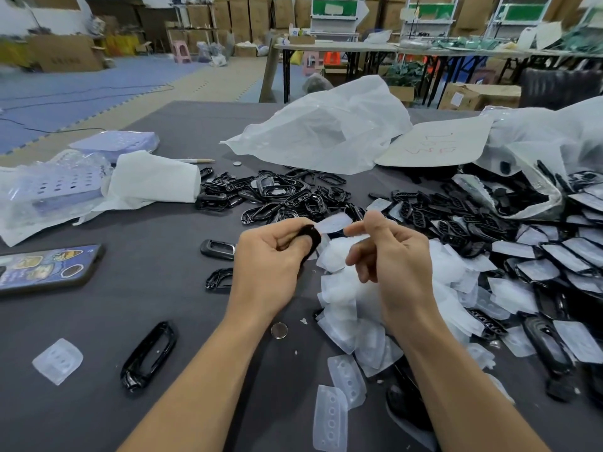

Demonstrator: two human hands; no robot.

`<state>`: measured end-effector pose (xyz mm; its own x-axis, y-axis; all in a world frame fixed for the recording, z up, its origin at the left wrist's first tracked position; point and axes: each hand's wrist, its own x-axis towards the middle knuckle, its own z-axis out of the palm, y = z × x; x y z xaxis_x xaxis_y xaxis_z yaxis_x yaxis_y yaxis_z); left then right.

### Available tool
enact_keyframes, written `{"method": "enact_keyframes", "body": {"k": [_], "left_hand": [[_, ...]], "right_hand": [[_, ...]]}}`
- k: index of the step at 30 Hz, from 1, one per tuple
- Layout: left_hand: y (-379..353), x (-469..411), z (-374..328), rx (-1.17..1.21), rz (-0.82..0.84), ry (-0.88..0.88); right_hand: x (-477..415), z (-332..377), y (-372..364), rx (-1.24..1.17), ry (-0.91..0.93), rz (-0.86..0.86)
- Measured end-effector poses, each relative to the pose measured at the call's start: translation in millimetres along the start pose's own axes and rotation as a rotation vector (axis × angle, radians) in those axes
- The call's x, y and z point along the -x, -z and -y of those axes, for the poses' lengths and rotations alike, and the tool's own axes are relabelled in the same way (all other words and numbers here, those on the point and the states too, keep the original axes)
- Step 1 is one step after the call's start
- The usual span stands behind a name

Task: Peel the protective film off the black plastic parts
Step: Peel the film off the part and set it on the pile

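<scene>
Left hand (270, 256), fingers curled, grips one black part (312, 238) by its lower edge. The part stands on end at the fingertips, just above the table (130, 305).

Right hand (393, 256) is just beside the left, with a small gap between them. Its thumb and forefinger pinch the far end of the film (332, 222), and its other fingers are loosely curled under.

The film stretches as a pale strip from the top of the part across the gap to the right fingertips. One end appears to be on the part. How much is stuck cannot be told.

Both hands are held mid-table, in front of the body and raised off the surface.

Below and right of the hands is a film pile (359, 305), translucent and loose, running under the right forearm.

Far right is a heap of filmed parts (554, 256), overlapping, white film faces up.

Beyond the hands is a heap of bare frames (277, 194), glossy black and tangled.

A single frame (150, 355) lies flat near the left forearm. A stray film piece (58, 360) lies left of it, apart.

A coin (279, 330) lies between the forearms.

A phone (49, 269) lies at the left edge, patterned case up.

A crumpled clear bag (326, 132) lies at the far side of the table.
</scene>
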<state>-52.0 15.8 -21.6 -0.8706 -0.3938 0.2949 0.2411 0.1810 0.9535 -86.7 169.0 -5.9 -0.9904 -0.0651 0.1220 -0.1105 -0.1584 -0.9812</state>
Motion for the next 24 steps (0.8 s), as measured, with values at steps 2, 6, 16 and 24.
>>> {"method": "enact_keyframes", "body": {"k": [2,6,16,24], "left_hand": [[0.6,0.9,2.3,-0.100,-0.015,-0.096],[2.3,5.0,3.0,-0.204,0.063,-0.208],[-1.4,-0.2,1.2,0.063,-0.071,0.020],[-1.1,0.7,-4.8,0.234,-0.034,0.206]], "right_hand": [[1.0,-0.6,-3.1,0.018,-0.013,0.054],[0.1,-1.1,-2.5,0.116,-0.040,0.151],[1.5,0.2,0.0,0.082,0.028,0.138],[2.2,-1.8,-1.2,0.137,0.075,0.092]]}}
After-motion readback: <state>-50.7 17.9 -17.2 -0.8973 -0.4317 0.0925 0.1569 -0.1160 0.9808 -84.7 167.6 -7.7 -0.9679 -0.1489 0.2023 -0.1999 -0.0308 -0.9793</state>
